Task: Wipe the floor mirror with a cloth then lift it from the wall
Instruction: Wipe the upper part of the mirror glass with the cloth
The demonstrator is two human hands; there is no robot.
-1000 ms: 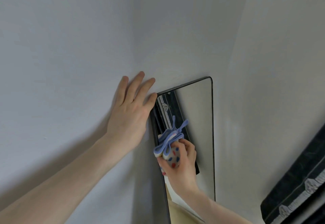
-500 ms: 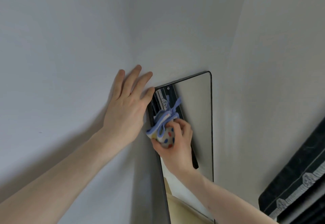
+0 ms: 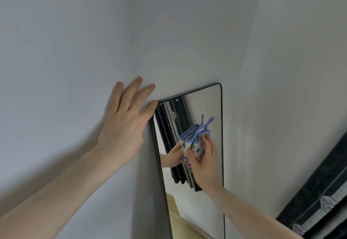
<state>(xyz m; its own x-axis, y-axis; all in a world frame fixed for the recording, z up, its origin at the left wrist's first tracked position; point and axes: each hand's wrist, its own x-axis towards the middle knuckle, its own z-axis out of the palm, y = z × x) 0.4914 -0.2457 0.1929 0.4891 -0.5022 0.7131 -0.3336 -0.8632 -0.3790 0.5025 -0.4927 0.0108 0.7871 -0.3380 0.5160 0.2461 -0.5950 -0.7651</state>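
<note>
both my forearms bare up to frame edge, no sleeves, left hand and right hand ungloved, short plain nails

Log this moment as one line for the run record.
stage: wiping | right hand: presses cloth on mirror glass | left hand: flat on wall, at mirror's top left corner | lift: not begun

Plain white walls, dark patterned fabric
</note>
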